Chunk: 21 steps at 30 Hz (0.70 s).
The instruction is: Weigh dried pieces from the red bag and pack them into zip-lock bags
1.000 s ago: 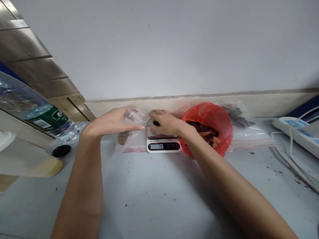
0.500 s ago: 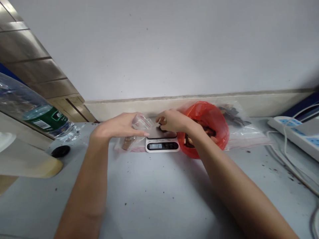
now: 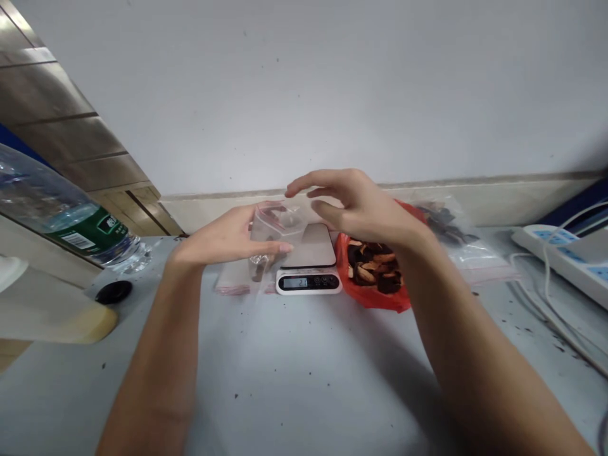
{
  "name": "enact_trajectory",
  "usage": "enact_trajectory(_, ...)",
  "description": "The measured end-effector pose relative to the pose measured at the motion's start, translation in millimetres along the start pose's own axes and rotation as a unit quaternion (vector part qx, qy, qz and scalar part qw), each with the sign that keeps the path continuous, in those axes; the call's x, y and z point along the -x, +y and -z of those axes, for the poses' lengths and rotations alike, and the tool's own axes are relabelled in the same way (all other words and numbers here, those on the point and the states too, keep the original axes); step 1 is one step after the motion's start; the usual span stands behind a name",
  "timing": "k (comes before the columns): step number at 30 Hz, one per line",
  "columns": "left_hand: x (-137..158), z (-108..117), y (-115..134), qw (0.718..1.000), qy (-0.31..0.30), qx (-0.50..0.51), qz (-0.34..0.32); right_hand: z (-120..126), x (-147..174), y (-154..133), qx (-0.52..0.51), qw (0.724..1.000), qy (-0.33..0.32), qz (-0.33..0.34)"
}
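My left hand (image 3: 228,237) grips a clear zip bag (image 3: 281,221) by its mouth, thumb and fingers around it. Something brownish shows low in that bag. Beside it stands a small white kitchen scale (image 3: 310,283) with a bare grey plate (image 3: 311,246) and lit digits on its display. My right hand (image 3: 354,199) is raised over the scale's right side, its fingers apart and nothing visible in them. Partly behind my right forearm lies a red plastic bag (image 3: 380,301), its mouth spread around dried sliced mushrooms (image 3: 375,266).
A stack of flat zip bags (image 3: 232,278) lies left of the scale. Behind the red bag is a clear bag of dark dried pieces (image 3: 444,221). A power strip (image 3: 565,244) with cables is at right; a water bottle (image 3: 90,221) and black cap (image 3: 114,291) are left.
My right hand has lifted off the scale plate and opened. The dark piece it was touching there is no longer on the plate. My left hand still holds the zip bag, its mouth now wider.
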State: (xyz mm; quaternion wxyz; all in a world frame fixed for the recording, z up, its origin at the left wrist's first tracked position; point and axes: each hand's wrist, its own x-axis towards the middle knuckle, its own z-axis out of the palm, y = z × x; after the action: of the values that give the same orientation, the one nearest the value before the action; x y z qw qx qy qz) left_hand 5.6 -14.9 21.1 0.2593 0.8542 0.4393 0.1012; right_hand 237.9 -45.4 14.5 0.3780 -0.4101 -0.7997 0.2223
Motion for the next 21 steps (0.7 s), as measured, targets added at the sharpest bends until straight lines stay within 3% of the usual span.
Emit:
enact_trajectory(3,2.9,3.2,0.7,0.999,0.027,0.023,-0.031,13.3,5.2,3.2,0.022,0.998,-0.052,0.015)
enact_trajectory(6,4.0,3.8,1.9,0.996,0.038,0.059,-0.049,21.5,7.6,3.6,-0.026,0.997,-0.071,0.031)
enact_trajectory(10,1.0,0.5,1.7,0.991,0.06,0.113,-0.05,20.6,4.7,4.1,-0.053,0.997,-0.054,0.015)
enact_trajectory(15,-2.4,-2.6,-2.2,0.969,0.164,0.172,-0.063,16.3,-0.3,11.3,-0.008,0.998,-0.014,0.056)
enact_trajectory(21,1.1,0.3,-0.8,0.961,0.152,0.21,-0.097,15.6,2.0,14.1,-0.063,0.997,-0.024,0.03)
